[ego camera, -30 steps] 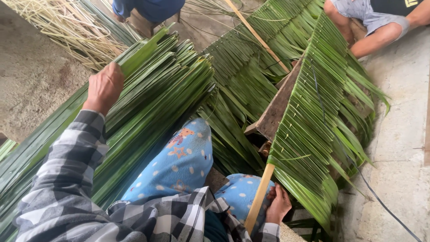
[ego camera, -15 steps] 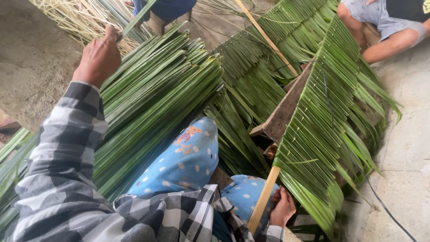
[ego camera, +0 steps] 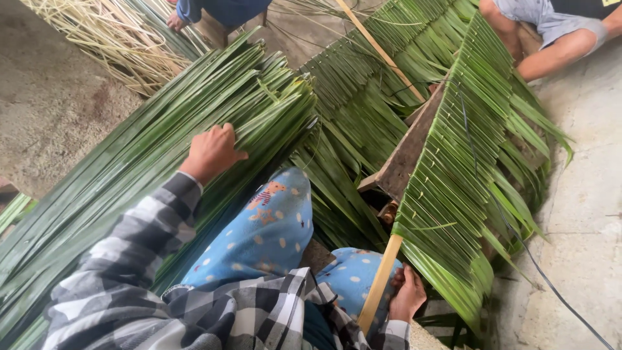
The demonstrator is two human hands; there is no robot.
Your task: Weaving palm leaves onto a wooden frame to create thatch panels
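Left hand (ego camera: 210, 152) palm down, fingers curled onto one heap of long green leaves (ego camera: 149, 175) at left. Right hand (ego camera: 408, 295) gripping lower end of one bamboo stick (ego camera: 381, 282) bearing one woven leaf panel (ego camera: 463, 175). Two other people at top.

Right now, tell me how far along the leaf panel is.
Done: folded green leaves cover most of the wooden stick, forming a woven panel. In hand: right hand grips the stick's bare lower end; left hand rests on the loose leaf pile. Left: that bare end and a large pile.
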